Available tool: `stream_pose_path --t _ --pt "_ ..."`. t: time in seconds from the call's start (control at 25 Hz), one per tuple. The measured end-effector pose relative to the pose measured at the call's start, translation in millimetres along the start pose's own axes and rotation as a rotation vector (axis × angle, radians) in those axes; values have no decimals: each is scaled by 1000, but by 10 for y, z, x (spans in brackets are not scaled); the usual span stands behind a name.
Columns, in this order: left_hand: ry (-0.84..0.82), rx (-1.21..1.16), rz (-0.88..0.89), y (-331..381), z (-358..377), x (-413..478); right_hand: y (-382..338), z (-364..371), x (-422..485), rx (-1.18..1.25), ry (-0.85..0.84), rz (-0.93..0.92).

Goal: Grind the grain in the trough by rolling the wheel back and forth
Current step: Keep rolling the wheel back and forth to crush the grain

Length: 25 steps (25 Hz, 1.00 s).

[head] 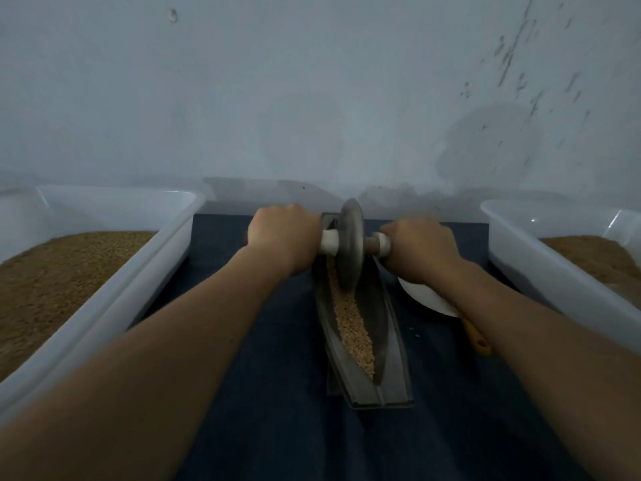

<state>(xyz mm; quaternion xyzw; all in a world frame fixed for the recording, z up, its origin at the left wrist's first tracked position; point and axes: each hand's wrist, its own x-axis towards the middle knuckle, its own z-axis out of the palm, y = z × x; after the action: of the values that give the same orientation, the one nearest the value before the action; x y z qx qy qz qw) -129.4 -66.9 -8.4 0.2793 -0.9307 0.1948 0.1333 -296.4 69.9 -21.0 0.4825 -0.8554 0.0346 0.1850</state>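
A long grey metal trough [395,345] lies lengthwise on a dark blue cloth, with a strip of tan grain [352,324] along its groove. A grey metal wheel [351,244] stands upright in the far part of the trough, on an axle with white-wrapped handles. My left hand [282,237] grips the left handle. My right hand [421,249] grips the right handle. Both arms are stretched forward. The wheel's lower edge sits in the grain.
A white plastic tub [163,248] of brown grain stands on the left, another tub [541,258] with grain on the right. A white scoop [430,296] with a yellow handle [477,336] lies under my right forearm. A pale wall rises close behind.
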Motion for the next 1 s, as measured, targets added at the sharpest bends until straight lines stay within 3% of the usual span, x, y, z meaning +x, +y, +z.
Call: stream_pose_path --t 0.24,0.4,0.72,0.84,1.0 --pt "46 -27 73 -4 -74 -763 9 -161 -769 -110 233 -181" --pt "140 19 114 -35 -80 -840 22 -234 -947 -157 209 -167" --pt "7 -64 -16 -122 163 -18 -61 -34 9 -94 96 -32" --pt "5 -10 15 -60 8 -219 -35 -57 -290 -66 123 -20" --pt "142 94 85 36 -120 -774 30 -150 -952 -82 225 -90"
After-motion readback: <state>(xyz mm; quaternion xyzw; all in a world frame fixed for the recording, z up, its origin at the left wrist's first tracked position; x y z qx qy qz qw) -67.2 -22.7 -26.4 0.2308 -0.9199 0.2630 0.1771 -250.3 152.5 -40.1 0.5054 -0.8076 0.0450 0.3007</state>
